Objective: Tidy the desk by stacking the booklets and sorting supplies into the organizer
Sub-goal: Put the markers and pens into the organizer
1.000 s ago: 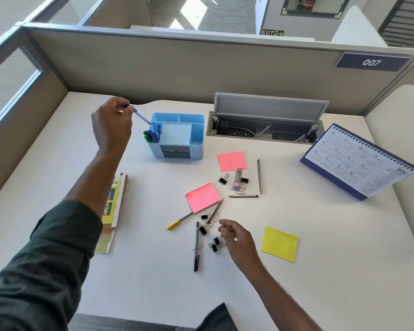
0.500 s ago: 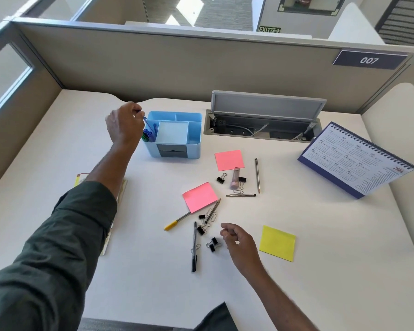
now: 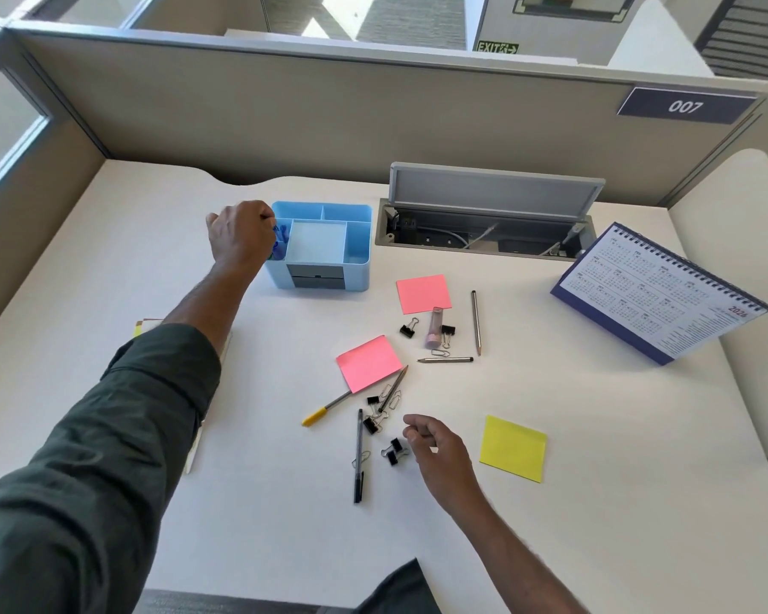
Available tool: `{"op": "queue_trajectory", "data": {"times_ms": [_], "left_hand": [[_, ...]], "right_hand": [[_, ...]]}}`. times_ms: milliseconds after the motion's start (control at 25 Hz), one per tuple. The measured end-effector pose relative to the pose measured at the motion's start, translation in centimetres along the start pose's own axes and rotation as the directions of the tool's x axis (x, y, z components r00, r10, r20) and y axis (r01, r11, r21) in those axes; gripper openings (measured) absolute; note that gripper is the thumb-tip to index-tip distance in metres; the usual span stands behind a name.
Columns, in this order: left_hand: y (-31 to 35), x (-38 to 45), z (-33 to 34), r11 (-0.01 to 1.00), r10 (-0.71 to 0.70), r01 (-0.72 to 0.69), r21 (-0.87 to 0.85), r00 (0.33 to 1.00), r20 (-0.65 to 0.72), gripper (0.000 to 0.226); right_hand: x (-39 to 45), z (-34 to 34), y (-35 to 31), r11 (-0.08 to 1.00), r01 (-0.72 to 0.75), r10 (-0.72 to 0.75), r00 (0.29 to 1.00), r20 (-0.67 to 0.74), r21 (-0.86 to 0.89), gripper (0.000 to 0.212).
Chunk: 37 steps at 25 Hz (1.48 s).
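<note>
A light blue organizer (image 3: pixel 358 259) stands at the back of the white desk. My left hand (image 3: pixel 240 234) is at its left compartment, closed on a blue pen (image 3: pixel 280 239) that sits among other pens there. My right hand (image 3: pixel 437 452) hovers low with its fingers loosely curled and nothing in them, beside two black binder clips (image 3: pixel 393 452). Scattered between the hands are a black pen (image 3: pixel 358 454), a yellow-capped pen (image 3: pixel 324 409), pencils (image 3: pixel 476 321), a pink tube (image 3: pixel 435 325) and paper clips. Booklets (image 3: pixel 149 323) lie mostly hidden under my left arm.
Two pink sticky pads (image 3: pixel 423 293) (image 3: pixel 368 363) and a yellow one (image 3: pixel 513 447) lie on the desk. An open cable tray (image 3: pixel 484 232) with its lid raised sits behind them. A desk calendar (image 3: pixel 657 294) stands at the right. Partition walls close in the back and sides.
My left hand has come down from above the organizer's left side, lowering the blue pen into the left compartment. My right hand has stayed by the binder clips.
</note>
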State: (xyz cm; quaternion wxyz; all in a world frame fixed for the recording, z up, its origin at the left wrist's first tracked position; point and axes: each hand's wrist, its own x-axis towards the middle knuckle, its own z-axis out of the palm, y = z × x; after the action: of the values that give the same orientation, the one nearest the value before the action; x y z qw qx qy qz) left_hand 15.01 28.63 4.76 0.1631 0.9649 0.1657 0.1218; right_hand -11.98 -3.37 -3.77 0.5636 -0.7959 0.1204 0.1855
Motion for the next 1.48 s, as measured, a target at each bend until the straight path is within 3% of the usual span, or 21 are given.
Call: {"op": "queue_trajectory", "data": {"times_ms": [160, 280, 360, 480, 560, 680, 800, 1000, 1200, 1360, 1480], "left_hand": [[-0.2, 0.4, 1.0, 0.997, -0.078, 0.076, 0.02, 0.991, 0.109, 0.032], [-0.1, 0.6, 1.2, 0.987, -0.154, 0.16, -0.021, 0.974, 0.168, 0.033], [-0.1, 0.6, 1.4, 0.982, -0.171, 0.183, -0.044, 0.965, 0.198, 0.035], [-0.6, 0.7, 1.8, 0.971, -0.193, 0.221, -0.095, 0.95, 0.245, 0.037], [-0.8, 0.8, 1.7, 0.952, -0.219, 0.269, -0.146, 0.931, 0.293, 0.038], [-1.2, 0.6, 1.5, 0.922, -0.231, 0.314, -0.227, 0.916, 0.329, 0.037], [-2.0, -0.4, 0.5, 0.846, -0.239, 0.347, -0.405, 0.926, 0.294, 0.04], [-2.2, -4.9, -1.7, 0.765, -0.239, 0.252, -0.593, 0.966, 0.101, 0.035], [-2.2, -11.0, -3.1, 0.75, -0.199, 0.215, -0.625, 0.975, 0.097, 0.03], [-2.6, -16.5, -3.4, 0.767, -0.171, 0.211, -0.606, 0.978, 0.124, 0.024], [-3.0, -20.6, -2.9, 0.725, -0.098, 0.247, -0.643, 0.961, 0.259, 0.015]], "right_hand": [[-0.3, 0.5, 0.7, 0.998, 0.015, -0.015, 1.0, 0.001, -0.059, 0.019], [-1.0, 1.8, 1.4, 0.959, 0.165, -0.149, 0.985, 0.088, -0.23, 0.02], [-1.4, 2.8, 1.8, 0.858, 0.302, -0.234, 0.95, 0.208, -0.416, 0.026], [-0.9, 4.2, 1.8, 0.584, 0.499, -0.359, 0.866, 0.347, -0.64, 0.044], [-0.3, 4.9, 1.3, 0.451, 0.56, -0.386, 0.824, 0.414, -0.695, 0.057], [0.7, 5.3, 0.2, 0.282, 0.588, -0.38, 0.794, 0.475, -0.758, 0.047], [1.2, 5.5, 0.2, 0.214, 0.621, -0.383, 0.764, 0.52, -0.754, 0.041], [1.6, 5.8, 0.3, 0.206, 0.639, -0.382, 0.75, 0.54, -0.742, 0.038], [2.0, 5.8, 0.5, 0.239, 0.671, -0.434, 0.72, 0.541, -0.702, 0.04], [1.4, 6.2, -0.4, 0.441, 0.685, -0.551, 0.717, 0.427, -0.579, 0.029], [0.9, 5.8, -2.2, 0.772, 0.555, -0.504, 0.832, 0.233, -0.309, 0.017]]}}
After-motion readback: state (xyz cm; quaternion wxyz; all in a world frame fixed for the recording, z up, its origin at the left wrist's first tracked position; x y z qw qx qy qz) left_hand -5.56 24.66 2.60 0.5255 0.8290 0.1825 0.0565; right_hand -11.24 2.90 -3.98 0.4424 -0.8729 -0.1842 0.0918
